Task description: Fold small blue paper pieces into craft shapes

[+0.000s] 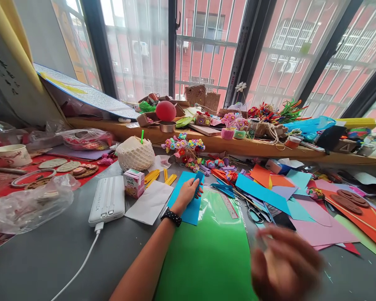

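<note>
My left hand (189, 194), with a dark dotted watch band on the wrist, is closed around a small darker-blue piece of paper (199, 175). It rests over a blue sheet of paper (190, 215), which lies partly on a green mat (206, 259). My right hand (285, 265) is raised at the lower right, smeared by motion, so its fingers and anything between them cannot be made out. Scissors (254, 214) and a clear ruler (228, 205) lie beyond it. To the right is a long blue paper strip (263, 193).
A white power bank (108, 200) with a cable, a small pink drink carton (134, 183) and white paper (150, 202) stand left. Coloured paper sheets (322, 217) cover the right side. Crafted flowers (184, 146) and a wooden ledge (206, 140) line the back.
</note>
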A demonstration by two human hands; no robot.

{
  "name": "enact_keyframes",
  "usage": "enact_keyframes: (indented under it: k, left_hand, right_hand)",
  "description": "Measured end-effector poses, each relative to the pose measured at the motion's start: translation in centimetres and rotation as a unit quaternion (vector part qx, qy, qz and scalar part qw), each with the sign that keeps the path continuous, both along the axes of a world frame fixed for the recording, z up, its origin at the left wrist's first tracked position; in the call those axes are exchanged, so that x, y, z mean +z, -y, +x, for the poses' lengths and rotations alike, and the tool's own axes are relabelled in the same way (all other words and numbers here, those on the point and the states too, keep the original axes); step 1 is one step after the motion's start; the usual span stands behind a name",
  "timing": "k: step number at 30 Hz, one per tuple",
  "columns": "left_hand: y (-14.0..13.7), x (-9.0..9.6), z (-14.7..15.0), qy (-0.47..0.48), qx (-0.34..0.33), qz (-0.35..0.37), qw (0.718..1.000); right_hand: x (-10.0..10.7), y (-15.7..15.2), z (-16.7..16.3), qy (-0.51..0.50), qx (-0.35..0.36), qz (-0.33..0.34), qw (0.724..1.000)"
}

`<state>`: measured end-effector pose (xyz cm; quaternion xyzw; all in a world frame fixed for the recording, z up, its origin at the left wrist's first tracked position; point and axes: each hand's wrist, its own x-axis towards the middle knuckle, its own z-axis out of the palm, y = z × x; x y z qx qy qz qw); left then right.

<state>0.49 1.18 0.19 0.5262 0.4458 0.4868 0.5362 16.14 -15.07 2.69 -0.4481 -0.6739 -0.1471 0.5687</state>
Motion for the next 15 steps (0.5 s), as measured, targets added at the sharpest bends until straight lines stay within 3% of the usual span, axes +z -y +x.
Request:
enact_keyframes:
  k: [2, 4, 6, 9, 12, 15]
  left_hand:
    - [0.1, 0.0, 0.1, 0.003, -0.009, 0.007, 1.0]
    - [0.1, 0.1, 0.2, 0.007, -0.021, 0.009, 1.0]
    - [0.1, 0.1, 0.2, 0.01, -0.04, 0.011, 0.999]
    - [0.0, 0.1, 0.1, -0.007, -0.08, 0.012, 0.997]
    - [0.0, 0.0, -0.1, -0.023, -0.107, 0.006, 0.994]
    - [0.1, 0.1, -0.2, -0.018, -0.109, -0.008, 0.994]
  right_hand:
    - [0.5, -4.5, -0.5, -0.054, 0.017, -0.036, 0.998]
    - [0.6, -9.0, -0.9, -0.109, 0.068, -0.141, 0.982]
    - [0.1, -12.6, -1.2, -0.151, 0.136, -0.276, 0.939]
    - [-1.3, -15.5, -1.5, -0.251, 0.216, -0.395, 0.857]
    - [-2.7, -16.1, -1.8, -0.276, 0.278, -0.413, 0.822]
    - [-3.5, -16.0, -1.8, -0.293, 0.29, -0.394, 0.821]
